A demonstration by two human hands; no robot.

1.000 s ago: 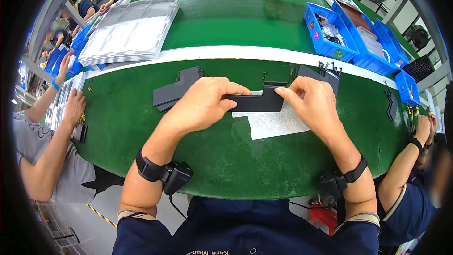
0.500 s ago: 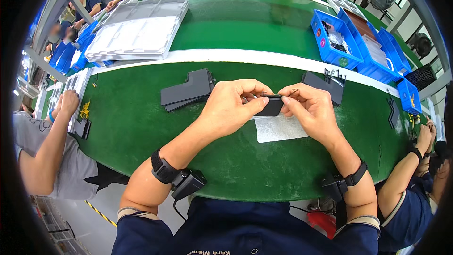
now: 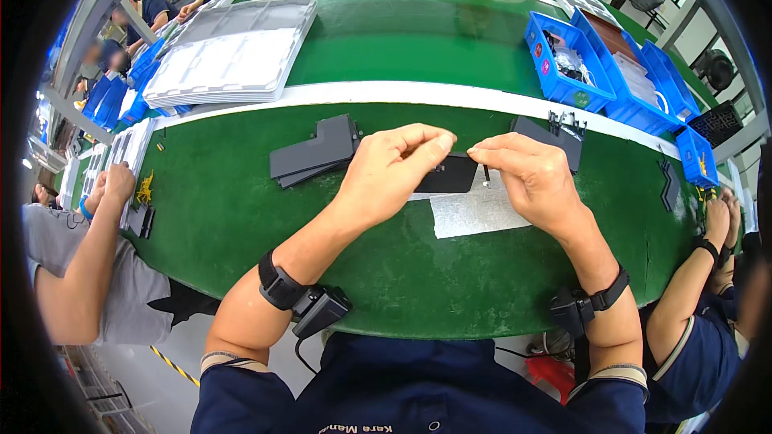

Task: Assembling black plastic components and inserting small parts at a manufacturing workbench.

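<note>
A thin black rectangular panel (image 3: 450, 176) is between my hands, its lower edge over a pale, thin textured sheet (image 3: 476, 215) on the green table. My left hand (image 3: 392, 167) is closed in a pinch above the panel's left part; whatever its thumb and finger hold is too small to make out. My right hand (image 3: 532, 178) pinches at the panel's upper right corner, and its fingertips hide what is gripped. Below those fingers shows a narrow dark strip (image 3: 486, 172) with a light end. Black wrist devices are strapped to both forearms.
Dark grey flat pieces (image 3: 315, 151) lie stacked beyond my left hand; another dark piece (image 3: 555, 141) lies beyond my right. White trays (image 3: 229, 56) are piled far left, blue bins (image 3: 569, 64) stand far right. Co-workers' arms (image 3: 84, 261) reach in at both sides.
The panel was held upright-looking between both hands' fingertips. Now more of its face shows, and my left pinch has moved up off its edge. The narrow strip has come into view by my right hand.
</note>
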